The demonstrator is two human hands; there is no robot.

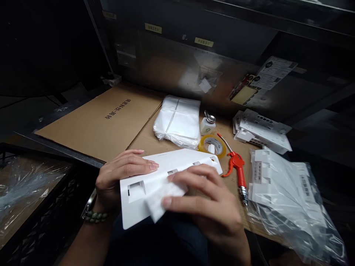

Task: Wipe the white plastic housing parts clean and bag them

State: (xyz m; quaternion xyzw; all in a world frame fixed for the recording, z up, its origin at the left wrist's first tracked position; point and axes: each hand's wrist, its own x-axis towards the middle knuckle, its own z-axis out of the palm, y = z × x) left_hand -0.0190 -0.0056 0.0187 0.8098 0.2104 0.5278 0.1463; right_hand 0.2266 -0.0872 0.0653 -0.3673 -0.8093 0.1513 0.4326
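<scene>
A white plastic panel [163, 159] with rectangular cut-outs is tilted in front of me at the table's near edge. My left hand [126, 168] grips its upper left side, fingers lying over the top face and the thumb hidden. Between the thumb and fingers of my right hand [206, 195] is a white wipe [159, 201], slightly blurred, against or just above the panel's lower face; I cannot tell whether it touches. Behind the panel are a roll of clear yellowish tape [203, 144] and a red air blow gun [237, 166].
A wrapped stack of white bags [177, 120] lies near a pump bottle [208, 125]. Flat cardboard [97, 122] covers the left side. To the right are stacked white panels [263, 127] and a plastic bag [294, 207] with white parts inside. A dark crate [63, 203] stands lower left.
</scene>
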